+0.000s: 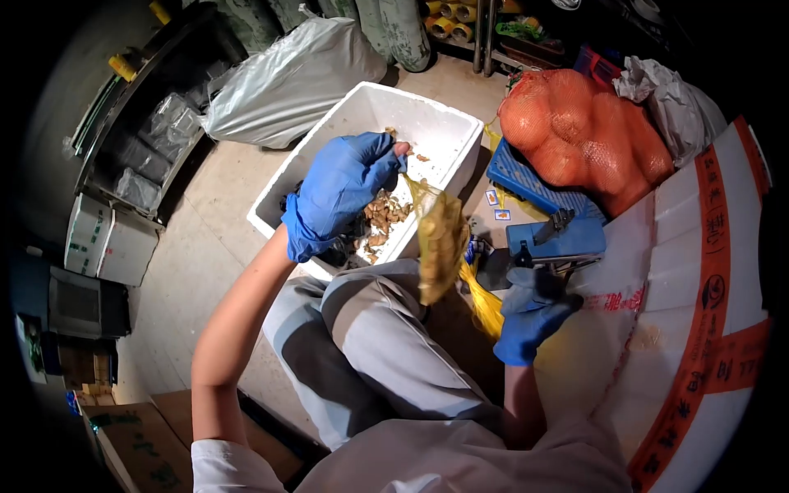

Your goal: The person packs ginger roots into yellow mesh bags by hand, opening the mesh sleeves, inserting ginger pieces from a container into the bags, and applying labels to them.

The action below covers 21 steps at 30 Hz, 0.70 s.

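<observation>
My left hand (pixel 341 193), in a blue glove with a bare fingertip showing, is closed on the gathered top of a yellow mesh bag (pixel 441 238). The bag hangs filled with pale lumps, too blurred to name. Beneath that hand stands a white foam box (pixel 275 185) with small brown pieces (pixel 382 215) inside, perhaps shellfish or ginger. My right hand (pixel 534 316), also blue-gloved, is apart from the bag, its fingers spread and partly curled. It is just below a blue device (pixel 559 238) with a dark lever. Empty yellow netting (pixel 483 308) lies left of it.
An orange mesh sack (pixel 583 131) rests by a blue crate (pixel 534 181) at the right. A large silver bag (pixel 292 78) is behind the box. White sheeting with red tape (pixel 707 271) borders the right; cardboard boxes (pixel 144 448) stand lower left.
</observation>
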{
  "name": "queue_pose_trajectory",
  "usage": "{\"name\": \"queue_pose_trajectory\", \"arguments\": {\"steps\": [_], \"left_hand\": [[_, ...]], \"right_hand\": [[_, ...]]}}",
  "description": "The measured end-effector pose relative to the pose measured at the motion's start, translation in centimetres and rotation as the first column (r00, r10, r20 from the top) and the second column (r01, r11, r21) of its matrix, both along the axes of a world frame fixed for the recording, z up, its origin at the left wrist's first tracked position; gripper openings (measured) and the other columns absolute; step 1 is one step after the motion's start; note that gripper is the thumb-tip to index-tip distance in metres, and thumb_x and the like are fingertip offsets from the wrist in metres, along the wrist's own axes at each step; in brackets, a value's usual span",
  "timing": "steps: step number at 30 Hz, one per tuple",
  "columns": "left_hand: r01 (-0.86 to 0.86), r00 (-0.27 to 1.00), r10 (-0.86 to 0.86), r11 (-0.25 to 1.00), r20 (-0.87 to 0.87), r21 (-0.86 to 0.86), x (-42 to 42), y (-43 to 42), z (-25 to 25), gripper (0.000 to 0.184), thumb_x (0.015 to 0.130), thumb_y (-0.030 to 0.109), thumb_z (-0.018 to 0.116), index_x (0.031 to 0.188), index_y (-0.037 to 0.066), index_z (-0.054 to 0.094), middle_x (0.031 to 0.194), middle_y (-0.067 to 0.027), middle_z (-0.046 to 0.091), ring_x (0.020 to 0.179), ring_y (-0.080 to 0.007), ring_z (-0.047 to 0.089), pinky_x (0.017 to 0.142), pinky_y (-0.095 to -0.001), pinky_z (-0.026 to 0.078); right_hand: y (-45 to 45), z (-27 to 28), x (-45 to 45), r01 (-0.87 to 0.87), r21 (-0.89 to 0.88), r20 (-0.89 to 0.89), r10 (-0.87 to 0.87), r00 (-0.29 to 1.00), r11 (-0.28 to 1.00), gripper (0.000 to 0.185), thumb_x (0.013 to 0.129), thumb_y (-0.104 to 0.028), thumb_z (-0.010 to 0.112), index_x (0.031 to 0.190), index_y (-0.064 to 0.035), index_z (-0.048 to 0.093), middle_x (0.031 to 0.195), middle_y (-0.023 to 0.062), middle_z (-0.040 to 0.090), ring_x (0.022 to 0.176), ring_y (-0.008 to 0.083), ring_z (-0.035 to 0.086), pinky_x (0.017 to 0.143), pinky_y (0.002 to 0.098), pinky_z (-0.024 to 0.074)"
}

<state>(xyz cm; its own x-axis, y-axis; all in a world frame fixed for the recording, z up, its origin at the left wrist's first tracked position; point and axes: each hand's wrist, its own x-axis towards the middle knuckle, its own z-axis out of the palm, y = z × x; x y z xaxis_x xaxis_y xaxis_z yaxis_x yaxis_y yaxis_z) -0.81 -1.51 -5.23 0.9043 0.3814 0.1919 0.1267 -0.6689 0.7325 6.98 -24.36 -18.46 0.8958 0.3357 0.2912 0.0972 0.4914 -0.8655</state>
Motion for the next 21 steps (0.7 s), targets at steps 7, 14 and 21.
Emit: {"name": "queue_pose_trajectory", "arguments": {"steps": [7,14,21], "left_hand": [[0.120,0.986,-0.120,0.993,-0.119,-0.005,1.4,-2.7,-2.6,0.035,0.087,0.030,0.047,0.069,0.000,0.048,0.057,-0.0034,0.043,0.051,-0.0105,0.039,0.051,-0.0255,0.036],[0.155,0.979,-0.156,0.988,-0.135,-0.013,3.2,-2.8,-5.4,0.036,0.086,0.030,0.049,0.068,0.000,0.050,0.055,-0.0024,0.048,0.052,-0.0074,0.041,0.051,-0.0243,0.036],[0.342,0.885,-0.364,0.932,-0.292,-0.125,4.4,-7.0,-15.8,0.031,0.085,0.028,0.050,0.072,0.001,0.056,0.054,-0.0101,0.052,0.047,-0.0193,0.047,0.050,-0.0298,0.039]], "right_hand": [[3.5,0.4,5.7,0.053,-0.297,0.161,-0.005,0.987,0.953,0.032,0.088,-0.024,0.037,0.102,-0.0020,0.055,0.091,0.0078,0.056,0.084,0.0151,0.052,0.072,0.0259,0.0396],[8.1,-8.4,3.4,0.171,-0.604,0.282,0.008,0.960,0.779,0.035,0.087,-0.030,0.044,0.103,-0.0008,0.053,0.094,0.0187,0.058,0.089,0.0332,0.054,0.075,0.0362,0.0428],[-2.1,-11.1,0.9,0.388,-0.372,-0.276,-0.499,0.821,0.843,0.038,0.089,-0.027,0.042,0.073,0.0005,0.062,0.047,0.0029,0.053,0.042,0.0082,0.048,0.044,0.0204,0.0365]]}}
